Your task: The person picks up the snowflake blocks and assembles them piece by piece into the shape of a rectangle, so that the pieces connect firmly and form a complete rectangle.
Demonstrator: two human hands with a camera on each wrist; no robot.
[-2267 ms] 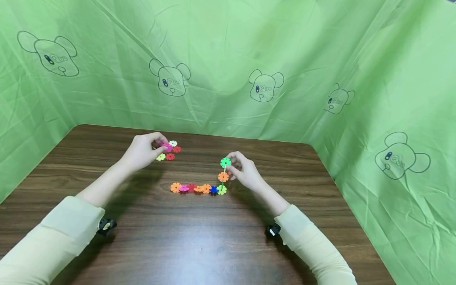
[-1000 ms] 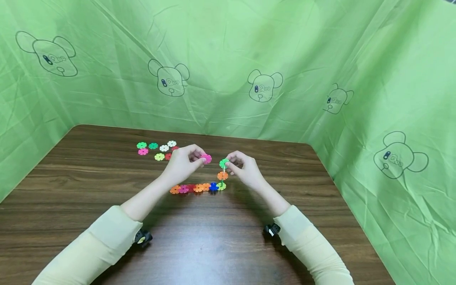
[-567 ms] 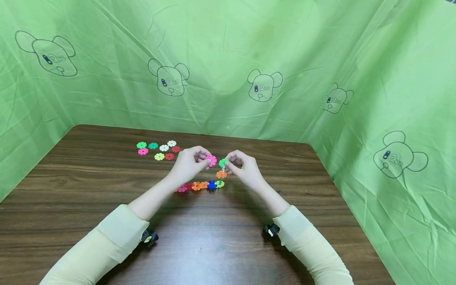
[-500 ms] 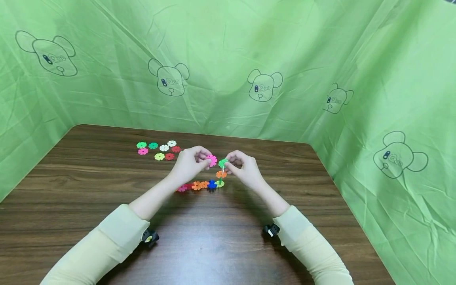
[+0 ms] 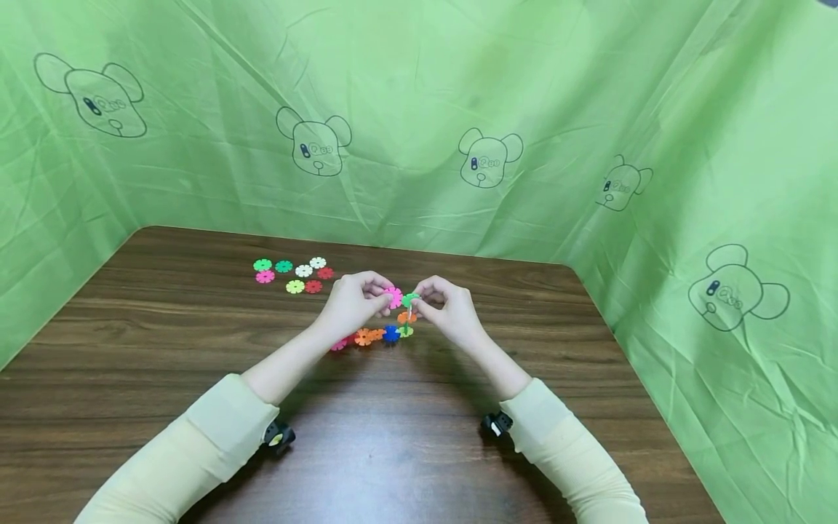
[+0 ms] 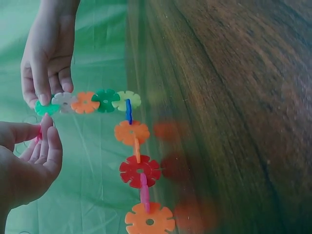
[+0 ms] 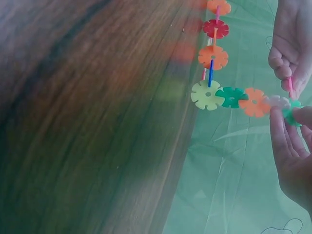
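Note:
My left hand [image 5: 353,304] pinches a pink snowflake disc [image 5: 395,296] between thumb and fingers. The pink disc stands edge-on in the right wrist view, right at the rim of a green snowflake disc [image 7: 292,113]. My right hand [image 5: 453,309] pinches that green disc, the top end of a linked chain. Below it follow a white disc [image 6: 65,102], an orange disc [image 6: 85,102], a dark green disc [image 6: 106,100] and a yellow-green disc [image 6: 126,100]. There the chain bends into a row with a blue disc [image 5: 390,334], more orange, red and pink ones; my left hand hides its far end.
Loose discs lie at the back left of the wooden table [image 5: 366,437]: green [image 5: 262,264], teal [image 5: 284,266], pink [image 5: 265,277], two white, two red and a yellow-green one [image 5: 295,287]. A green curtain [image 5: 406,211] hangs behind and at the sides.
My left hand has brought the pink disc from the loose pile rightward to the green disc's edge. The right hand keeps its hold, while the chain's row has shifted slightly away from me.

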